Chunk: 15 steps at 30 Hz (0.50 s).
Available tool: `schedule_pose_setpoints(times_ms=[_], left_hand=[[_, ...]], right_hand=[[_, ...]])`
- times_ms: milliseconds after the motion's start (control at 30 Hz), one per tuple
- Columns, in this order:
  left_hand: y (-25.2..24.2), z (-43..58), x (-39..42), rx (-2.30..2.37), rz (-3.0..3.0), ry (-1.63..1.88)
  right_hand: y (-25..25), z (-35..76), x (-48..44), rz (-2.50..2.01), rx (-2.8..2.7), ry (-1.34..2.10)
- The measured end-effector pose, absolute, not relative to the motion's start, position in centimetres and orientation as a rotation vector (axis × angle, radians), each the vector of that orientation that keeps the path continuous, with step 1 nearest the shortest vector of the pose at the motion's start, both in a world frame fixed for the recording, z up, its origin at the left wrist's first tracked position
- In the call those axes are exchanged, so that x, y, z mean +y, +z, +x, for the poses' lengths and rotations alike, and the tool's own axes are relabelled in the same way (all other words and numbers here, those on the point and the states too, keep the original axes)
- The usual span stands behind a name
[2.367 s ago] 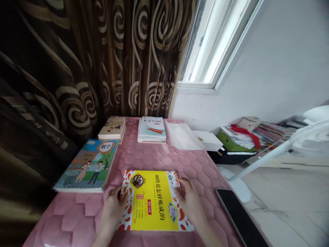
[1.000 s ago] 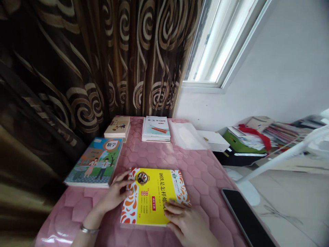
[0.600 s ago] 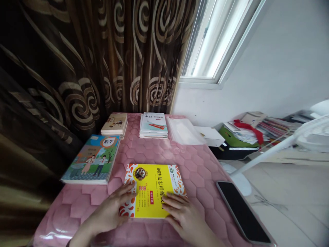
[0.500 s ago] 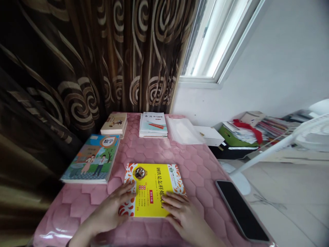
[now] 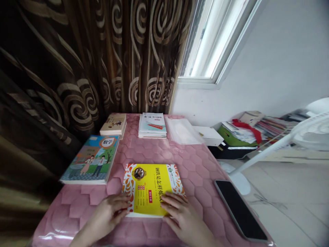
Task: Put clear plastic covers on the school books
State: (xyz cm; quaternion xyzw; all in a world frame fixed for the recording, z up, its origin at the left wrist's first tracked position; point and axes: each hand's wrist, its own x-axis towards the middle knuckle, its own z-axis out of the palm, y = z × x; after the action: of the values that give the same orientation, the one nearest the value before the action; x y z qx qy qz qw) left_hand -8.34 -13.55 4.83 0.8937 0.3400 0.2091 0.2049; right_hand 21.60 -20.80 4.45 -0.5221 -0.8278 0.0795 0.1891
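Observation:
A yellow book with white-and-orange patterned side bands lies flat on the pink padded tabletop, in front of me. My left hand is at its lower left edge, with curled fingertips against that side and the thumb near the bottom corner. Over the lower right of the cover lies my right hand, its fingers bent across the cover and its thumb at the near edge. Part of the printed title is hidden under the right fingers.
Left of the book lies a stack of blue-green textbooks. Farther back are small tan books, white-covered booklets and clear plastic sheets. A black-screened phone lies along the right edge. Beyond it stands a white fan.
My left hand has drawn back toward me and off the cover to its lower left edge. My right hand stays almost in place on the book.

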Motion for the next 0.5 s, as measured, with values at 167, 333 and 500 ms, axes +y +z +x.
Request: schedule_pose_setpoints(times_ms=[167,333,500], left_hand=[[4.8,-6.7,-13.4,1.162,2.382,0.999],[6.0,-4.0,-10.7,1.367,2.047,1.230],[7.7,-3.4,-9.7,1.303,1.853,1.149]], right_hand=[[4.5,20.5,-20.1,-1.459,-2.108,-0.081],[7.9,20.4,-17.7,-1.580,-2.048,-0.071],[10.6,20.9,-16.6,-1.685,-2.069,0.243]])
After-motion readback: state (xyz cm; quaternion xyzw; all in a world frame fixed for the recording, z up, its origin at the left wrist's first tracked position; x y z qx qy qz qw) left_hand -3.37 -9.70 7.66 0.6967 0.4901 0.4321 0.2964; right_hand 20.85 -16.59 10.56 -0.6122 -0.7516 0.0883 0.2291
